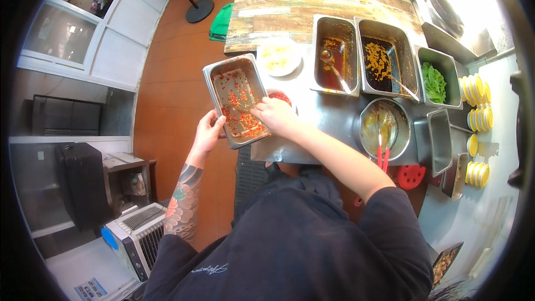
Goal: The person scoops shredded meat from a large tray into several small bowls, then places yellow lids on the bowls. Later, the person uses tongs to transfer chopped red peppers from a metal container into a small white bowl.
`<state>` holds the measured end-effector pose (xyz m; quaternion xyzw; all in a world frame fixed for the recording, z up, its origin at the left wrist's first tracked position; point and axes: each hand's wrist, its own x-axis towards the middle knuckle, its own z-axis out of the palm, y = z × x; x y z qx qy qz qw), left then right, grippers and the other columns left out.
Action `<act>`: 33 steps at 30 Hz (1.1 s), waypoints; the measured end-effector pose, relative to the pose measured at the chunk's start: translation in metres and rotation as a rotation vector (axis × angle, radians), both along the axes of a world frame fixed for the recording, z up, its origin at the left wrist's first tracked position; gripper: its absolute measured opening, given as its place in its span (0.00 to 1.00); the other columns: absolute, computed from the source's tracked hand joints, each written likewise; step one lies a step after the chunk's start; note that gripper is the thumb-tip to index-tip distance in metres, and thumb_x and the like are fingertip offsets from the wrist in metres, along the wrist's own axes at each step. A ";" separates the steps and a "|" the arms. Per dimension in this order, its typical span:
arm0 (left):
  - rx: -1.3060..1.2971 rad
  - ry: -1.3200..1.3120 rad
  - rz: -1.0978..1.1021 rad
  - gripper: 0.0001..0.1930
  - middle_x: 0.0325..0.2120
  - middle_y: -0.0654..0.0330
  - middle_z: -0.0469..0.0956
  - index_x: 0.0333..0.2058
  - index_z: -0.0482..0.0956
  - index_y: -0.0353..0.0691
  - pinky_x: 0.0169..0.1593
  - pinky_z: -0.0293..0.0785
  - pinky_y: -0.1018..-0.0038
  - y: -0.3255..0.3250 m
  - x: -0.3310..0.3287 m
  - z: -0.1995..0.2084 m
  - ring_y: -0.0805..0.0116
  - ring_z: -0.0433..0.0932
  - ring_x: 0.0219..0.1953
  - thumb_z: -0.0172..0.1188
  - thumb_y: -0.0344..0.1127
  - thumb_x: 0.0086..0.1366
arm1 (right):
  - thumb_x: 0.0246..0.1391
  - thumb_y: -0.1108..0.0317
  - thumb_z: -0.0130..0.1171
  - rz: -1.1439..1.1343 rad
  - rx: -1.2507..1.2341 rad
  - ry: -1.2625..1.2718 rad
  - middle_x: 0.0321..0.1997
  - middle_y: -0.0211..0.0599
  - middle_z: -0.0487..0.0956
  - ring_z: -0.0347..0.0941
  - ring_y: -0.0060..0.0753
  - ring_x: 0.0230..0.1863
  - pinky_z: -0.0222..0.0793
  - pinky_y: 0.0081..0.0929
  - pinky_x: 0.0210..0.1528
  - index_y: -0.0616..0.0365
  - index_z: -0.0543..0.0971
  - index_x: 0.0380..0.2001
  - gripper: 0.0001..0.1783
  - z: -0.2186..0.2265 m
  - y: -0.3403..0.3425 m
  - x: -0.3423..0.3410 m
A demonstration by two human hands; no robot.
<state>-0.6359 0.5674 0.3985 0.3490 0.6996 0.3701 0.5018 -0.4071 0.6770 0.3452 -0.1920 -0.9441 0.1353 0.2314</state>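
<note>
My left hand (208, 130) grips the lower left rim of a rectangular steel food pan (209, 82), thumb over the edge. The pan is tilted, and bits of chopped red chilli (238, 98) cling to its floor and walls. My right hand (274, 116) reaches over the pan's right side, fingers curled together toward the chilli. Whatever those fingers hold, if anything, is too unclear to name. Partly hidden behind the right hand is a round container of red chopped chilli (280, 97). Just beyond the pan, a white bowl (278, 57) holds pale yellow pieces.
Two deep steel pans (336, 54) of dark sauce, one with a ladle (334, 70), stand to the right. A pan of green leaves (434, 82) and a round pot (384, 128) with red-handled utensils are beside them. A wood-plank tabletop (329, 5) lies beyond; a fan (199, 11) stands far left.
</note>
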 end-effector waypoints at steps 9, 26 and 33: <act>0.010 0.000 -0.082 0.10 0.44 0.62 0.80 0.48 0.74 0.38 0.41 0.85 0.71 -0.013 0.001 -0.001 0.74 0.80 0.45 0.54 0.37 0.75 | 0.59 0.67 0.57 -0.252 -0.236 0.330 0.33 0.41 0.81 0.78 0.43 0.41 0.75 0.39 0.46 0.61 0.81 0.42 0.12 0.035 0.021 -0.053; 0.062 -0.098 -0.058 0.05 0.34 0.73 0.70 0.37 0.71 0.46 0.37 0.81 0.77 -0.024 -0.010 -0.018 0.83 0.74 0.37 0.55 0.37 0.75 | 0.53 0.68 0.58 -0.117 -0.250 0.096 0.29 0.38 0.81 0.78 0.43 0.39 0.76 0.38 0.44 0.56 0.80 0.32 0.05 0.037 -0.061 -0.021; 0.102 -0.144 -0.016 0.05 0.34 0.74 0.71 0.37 0.70 0.48 0.38 0.80 0.78 -0.025 -0.010 -0.031 0.85 0.73 0.35 0.54 0.36 0.75 | 0.52 0.68 0.59 -0.391 -0.238 0.329 0.31 0.42 0.81 0.77 0.44 0.40 0.74 0.39 0.43 0.62 0.80 0.37 0.11 0.055 -0.045 -0.044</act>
